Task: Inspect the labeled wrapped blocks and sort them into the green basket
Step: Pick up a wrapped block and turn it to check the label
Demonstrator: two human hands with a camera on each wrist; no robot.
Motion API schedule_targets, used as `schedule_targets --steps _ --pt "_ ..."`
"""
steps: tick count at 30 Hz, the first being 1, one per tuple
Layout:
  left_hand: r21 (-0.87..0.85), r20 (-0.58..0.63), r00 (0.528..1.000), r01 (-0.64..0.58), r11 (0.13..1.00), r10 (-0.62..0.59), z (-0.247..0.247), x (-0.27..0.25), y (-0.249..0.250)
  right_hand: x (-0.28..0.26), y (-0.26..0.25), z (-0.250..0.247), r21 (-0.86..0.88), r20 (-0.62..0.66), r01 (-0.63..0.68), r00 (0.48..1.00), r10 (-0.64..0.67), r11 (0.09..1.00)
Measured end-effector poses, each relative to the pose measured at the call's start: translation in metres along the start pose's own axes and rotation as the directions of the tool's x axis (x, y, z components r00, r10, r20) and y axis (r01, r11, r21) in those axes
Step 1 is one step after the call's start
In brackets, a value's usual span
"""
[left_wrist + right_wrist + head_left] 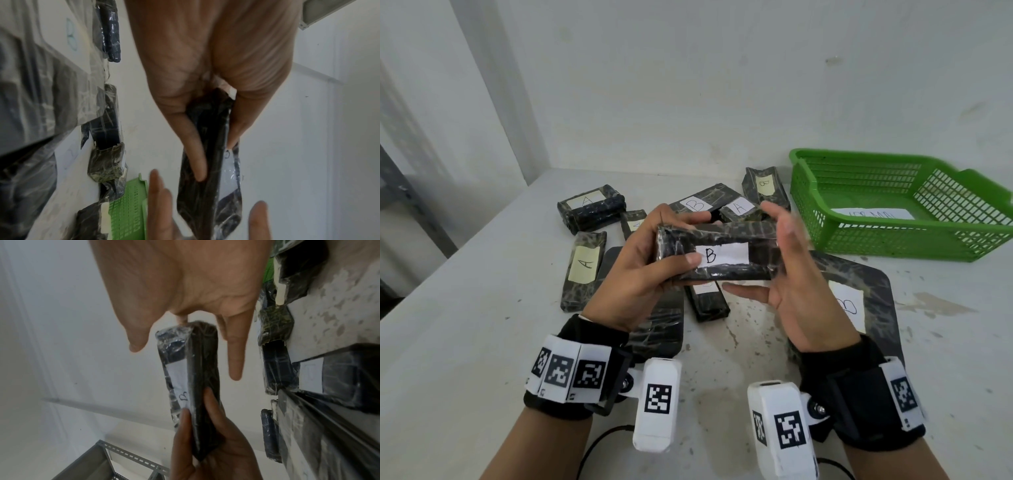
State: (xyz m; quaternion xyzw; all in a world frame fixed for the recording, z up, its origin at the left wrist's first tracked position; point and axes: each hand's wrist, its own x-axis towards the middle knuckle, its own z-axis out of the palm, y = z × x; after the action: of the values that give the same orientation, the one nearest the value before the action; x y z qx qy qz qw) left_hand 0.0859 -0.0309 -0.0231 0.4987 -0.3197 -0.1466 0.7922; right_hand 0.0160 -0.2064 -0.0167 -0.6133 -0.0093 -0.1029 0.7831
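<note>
A dark plastic-wrapped block with a white label "B" (719, 253) is held up above the table, label facing me. My left hand (688, 240) grips its left end, thumb on the front face beside the label. My right hand (763, 250) is at the block's right end with fingers straight and spread, barely touching it. In the left wrist view the left hand (205, 81) is wrapped round the block (207, 162). The right wrist view shows the right hand (185, 288) with the block (197, 378) beyond it. The green basket (893, 240) stands at the right.
Several wrapped blocks labeled A (583, 270) and B (698, 204) lie on the white table (465, 325) under and behind my hands. A large flat B package (859, 294) lies at the right. A white paper (873, 214) lies in the basket. Walls close the back.
</note>
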Motion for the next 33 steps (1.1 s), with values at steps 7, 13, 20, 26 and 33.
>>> schedule_targets --steps 7,13,20,26,33 --pt "0.009 -0.093 0.996 -0.015 1.0 0.016 -0.01 0.004 -0.001 0.0 0.004 0.004 0.198 -0.049 0.01 0.999 0.0 0.98" --pt "-0.019 -0.2 0.974 0.103 0.995 -0.105 -0.001 0.005 0.0 0.001 0.002 0.003 0.196 0.048 0.073 0.995 -0.084 0.978" --pt "0.065 -0.196 0.98 0.045 0.997 -0.032 0.004 0.004 -0.007 0.0 0.005 0.006 0.079 -0.105 0.166 0.982 -0.157 0.983" --pt "0.034 -0.173 0.982 0.087 0.996 -0.08 0.01 0.002 -0.004 0.001 0.006 0.003 0.039 -0.131 0.177 0.977 -0.171 0.983" --pt "0.065 -0.213 0.974 0.095 0.993 -0.079 0.011 0.002 -0.005 -0.001 0.006 0.006 0.015 -0.106 0.17 0.98 -0.167 0.985"
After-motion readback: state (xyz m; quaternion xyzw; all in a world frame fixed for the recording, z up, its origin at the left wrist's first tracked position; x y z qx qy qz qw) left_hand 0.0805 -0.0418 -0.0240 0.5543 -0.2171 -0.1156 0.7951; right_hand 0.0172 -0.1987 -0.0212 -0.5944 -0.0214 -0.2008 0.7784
